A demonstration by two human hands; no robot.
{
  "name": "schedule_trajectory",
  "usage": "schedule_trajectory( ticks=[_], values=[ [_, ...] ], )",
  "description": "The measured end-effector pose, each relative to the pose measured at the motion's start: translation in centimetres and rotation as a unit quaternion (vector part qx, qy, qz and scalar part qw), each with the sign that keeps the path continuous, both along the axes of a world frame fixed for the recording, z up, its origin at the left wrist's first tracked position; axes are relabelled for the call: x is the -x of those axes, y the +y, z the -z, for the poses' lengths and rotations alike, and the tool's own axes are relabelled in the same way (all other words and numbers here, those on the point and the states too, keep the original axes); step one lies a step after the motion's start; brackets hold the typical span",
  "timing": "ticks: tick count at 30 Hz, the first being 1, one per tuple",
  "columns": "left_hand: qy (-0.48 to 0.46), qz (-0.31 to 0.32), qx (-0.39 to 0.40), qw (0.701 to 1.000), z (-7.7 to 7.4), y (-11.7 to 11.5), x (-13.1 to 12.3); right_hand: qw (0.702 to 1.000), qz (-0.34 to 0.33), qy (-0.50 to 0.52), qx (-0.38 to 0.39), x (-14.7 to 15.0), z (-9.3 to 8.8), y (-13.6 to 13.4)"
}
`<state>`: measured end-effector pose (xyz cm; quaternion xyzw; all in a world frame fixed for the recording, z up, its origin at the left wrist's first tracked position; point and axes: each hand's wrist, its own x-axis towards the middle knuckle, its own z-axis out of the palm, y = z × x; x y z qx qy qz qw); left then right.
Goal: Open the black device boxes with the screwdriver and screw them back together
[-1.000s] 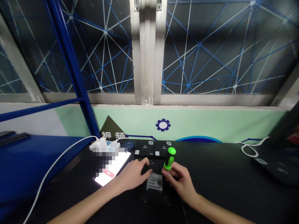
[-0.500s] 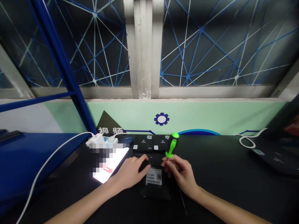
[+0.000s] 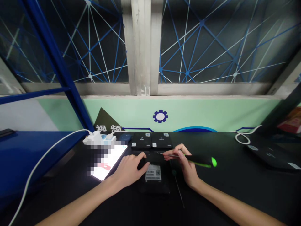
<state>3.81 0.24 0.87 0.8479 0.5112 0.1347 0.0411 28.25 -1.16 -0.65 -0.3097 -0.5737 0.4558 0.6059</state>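
Observation:
A flat black box (image 3: 164,187) with a white label lies on the dark table, its label side up. My left hand (image 3: 131,166) grips its left side, thumb and forefinger curved over it; the other fingers are partly hidden. In my right hand (image 3: 187,166) is a screwdriver (image 3: 202,160) with a black and green handle, tilted nearly level. Its thin shaft points left over the far end of the box, near small pale spots I cannot make out. A long thin metal shaft (image 3: 180,191) lies on the table right of the box.
Two black boxes (image 3: 141,141) stand side by side behind. To the left are a lit phone (image 3: 113,160), a power strip with a white charger (image 3: 95,138) and a white cable. At right lie another black device (image 3: 272,157) and a looped white cable (image 3: 243,138).
The screwdriver has swung from upright to nearly level, its handle now to the right and its shaft pointing left. My left hand stays on the box. The whole view has shifted slightly.

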Motion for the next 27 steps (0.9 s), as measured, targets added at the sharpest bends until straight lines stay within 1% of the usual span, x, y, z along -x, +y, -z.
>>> schedule_trajectory(
  ticks=[3,7,10,14,16,19,24,27],
  values=[
    [-0.002,-0.003,-0.001,1.0,0.22,-0.05,-0.13,1.0,-0.019,-0.004,0.012,-0.25,0.24,0.06],
    [0.0,-0.007,-0.005,1.0,0.29,-0.12,-0.21,0.999,0.015,-0.033,-0.018,-0.15,0.23,0.07],
    [0.009,-0.009,-0.015,1.0,0.27,-0.28,-0.27,0.996,0.032,-0.08,-0.032,-0.02,-0.07,0.05],
    [0.043,0.013,-0.048,0.998,0.18,-0.59,-0.35,0.989,0.002,-0.138,-0.043,-0.03,-0.23,-0.01],
    [0.051,0.032,-0.059,0.996,0.1,-0.68,-0.36,0.989,-0.006,-0.144,-0.042,-0.06,-0.17,-0.01],
    [0.039,0.046,-0.063,0.996,0.0,-0.66,-0.29,0.989,-0.014,-0.144,-0.027,-0.03,0.0,0.05],
    [0.014,0.044,-0.052,0.998,-0.07,-0.46,-0.18,0.989,-0.021,-0.144,-0.015,-0.01,0.17,0.18],
    [0.012,0.036,-0.043,0.998,-0.06,-0.38,-0.17,0.991,-0.01,-0.13,-0.018,-0.03,-0.06,0.17]
  ],
)
